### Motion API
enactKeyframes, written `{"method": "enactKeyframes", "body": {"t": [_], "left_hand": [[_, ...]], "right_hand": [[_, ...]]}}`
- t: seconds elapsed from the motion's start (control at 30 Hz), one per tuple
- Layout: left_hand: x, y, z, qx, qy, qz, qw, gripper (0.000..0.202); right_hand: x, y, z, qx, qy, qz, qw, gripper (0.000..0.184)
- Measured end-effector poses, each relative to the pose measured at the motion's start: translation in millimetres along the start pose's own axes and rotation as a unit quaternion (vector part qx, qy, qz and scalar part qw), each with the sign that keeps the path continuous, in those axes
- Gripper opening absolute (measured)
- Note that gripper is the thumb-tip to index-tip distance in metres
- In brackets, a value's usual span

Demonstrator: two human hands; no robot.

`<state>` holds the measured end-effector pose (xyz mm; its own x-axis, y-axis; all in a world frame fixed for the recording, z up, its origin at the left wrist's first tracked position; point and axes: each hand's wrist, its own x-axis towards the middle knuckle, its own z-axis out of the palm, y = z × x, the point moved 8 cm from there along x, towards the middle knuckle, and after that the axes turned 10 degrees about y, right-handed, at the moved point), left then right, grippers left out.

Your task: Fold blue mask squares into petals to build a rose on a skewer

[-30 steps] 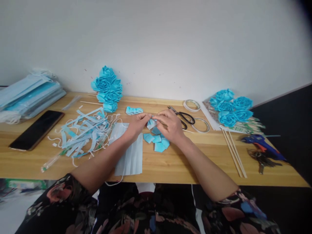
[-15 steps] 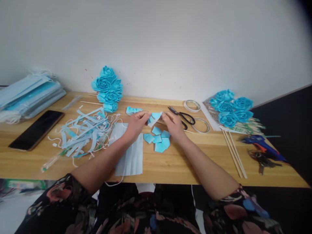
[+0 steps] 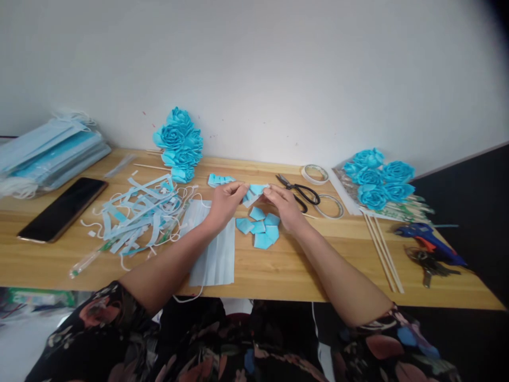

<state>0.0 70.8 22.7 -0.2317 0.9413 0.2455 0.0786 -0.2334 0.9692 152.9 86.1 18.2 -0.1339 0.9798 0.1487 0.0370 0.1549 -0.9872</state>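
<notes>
Pale blue, mask-like material makes up the small pleated piece (image 3: 256, 194) held above the table (image 3: 294, 270) between the person's 2 hands. Thumb and fingers of the left hand (image 3: 226, 206) are pinched narrowly on its 9 o'clock end; the right hand (image 3: 285, 208) grips the 3 o'clock end in a similar pinch, though the exact placing of the fingertips is too small to make out. Reckoned from that piece, with 12 toward the wall (image 3: 254, 79), a loose cluster of cut blue pieces (image 3: 260, 229) lies near at 6 o'clock. Just beyond the left hand, at 10, rests a folded blue strip (image 3: 218, 180). Scissors (image 3: 292, 186) lie near at 3, with 2 rolls of tape (image 3: 340, 206) beside them. A flat mask (image 3: 217, 257) sits at 7, partly under the left forearm, and a tangled heap of offcuts (image 3: 133, 215) spreads at 9. Farther out come a phone (image 3: 63, 209) at 9, stacked masks (image 3: 55, 151) and a bunch of blue roses (image 3: 177, 138) toward 10, more blue flowers (image 3: 369, 176) around 3, then wooden sticks (image 3: 387, 252), a blue glue gun (image 3: 419, 232) and keys (image 3: 428, 265) at 4.
</notes>
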Motion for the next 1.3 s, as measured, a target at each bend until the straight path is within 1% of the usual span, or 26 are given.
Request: {"method": "enactKeyframes", "body": {"t": [0.17,0.43,0.5,0.6,0.77,0.87,0.97,1.17,1.3], "left_hand": [[-0.2,-2.4,2.7,0.011,-0.009,0.004,1.000,0.039],[-2.0,-7.5,3.8,-0.009,-0.008,-0.006,1.000,0.038],[-2.9,-8.3,3.9,-0.017,-0.008,-0.014,1.000,0.038],[-3.7,-8.7,3.6,-0.027,-0.004,-0.021,0.999,0.041],[-3.7,-5.5,2.0,-0.022,0.009,-0.006,1.000,0.048],[-3.6,-3.5,1.1,-0.012,0.014,0.000,1.000,0.050],[-3.8,-1.7,0.3,-0.001,0.017,0.007,1.000,0.049],[-4.4,-2.6,-0.3,0.038,0.029,0.021,0.999,0.045],[-4.4,-1.5,-0.1,0.060,0.037,0.039,0.997,0.044]], "right_hand": [[-1.2,5.3,2.3,-0.006,-0.006,0.020,1.000,0.028],[0.2,4.0,1.5,-0.043,-0.005,-0.017,0.999,0.024],[-0.4,2.9,2.2,-0.046,-0.005,-0.020,0.999,0.024],[-1.1,2.1,3.9,-0.039,-0.009,-0.019,0.999,0.024],[-0.8,-0.1,3.4,-0.052,0.000,-0.030,0.998,0.023],[-1.6,0.5,4.5,-0.046,-0.006,-0.020,0.999,0.022],[-3.8,3.3,7.0,-0.039,-0.020,-0.002,0.999,0.024],[-5.8,3.9,9.9,-0.060,-0.036,-0.020,0.997,0.027],[-5.6,4.4,10.6,-0.065,-0.042,-0.017,0.997,0.029]]}}
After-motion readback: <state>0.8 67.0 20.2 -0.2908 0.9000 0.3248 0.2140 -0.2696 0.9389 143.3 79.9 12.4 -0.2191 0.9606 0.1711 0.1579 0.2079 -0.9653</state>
